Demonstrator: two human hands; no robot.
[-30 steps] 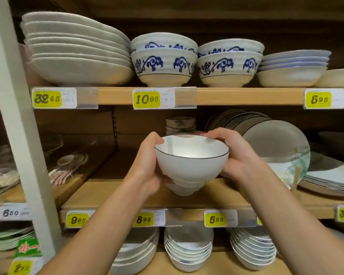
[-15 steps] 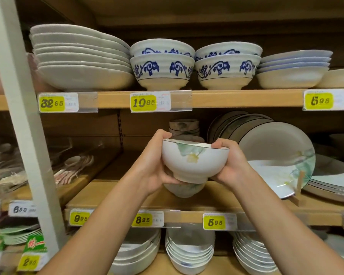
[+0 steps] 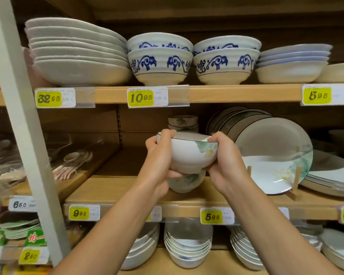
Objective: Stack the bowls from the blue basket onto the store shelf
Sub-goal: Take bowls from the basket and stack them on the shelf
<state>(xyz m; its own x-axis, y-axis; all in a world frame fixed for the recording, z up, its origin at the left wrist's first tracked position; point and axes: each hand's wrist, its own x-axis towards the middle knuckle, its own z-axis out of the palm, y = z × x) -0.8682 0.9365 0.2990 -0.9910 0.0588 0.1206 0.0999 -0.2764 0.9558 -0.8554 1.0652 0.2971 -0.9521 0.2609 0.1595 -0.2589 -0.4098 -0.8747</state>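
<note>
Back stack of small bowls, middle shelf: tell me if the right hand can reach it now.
Probably not yet: the right hand and left hand both grip the white bowl, which hangs right in front of the back stack.

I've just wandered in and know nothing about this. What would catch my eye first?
Dead centre, the left hand and right hand grip a white bowl with a green flower print, right over a second bowl on the middle shelf. Above, two stacks of blue-patterned bowls sit on the upper shelf, and yellow price tags dot the shelf edges.
</note>
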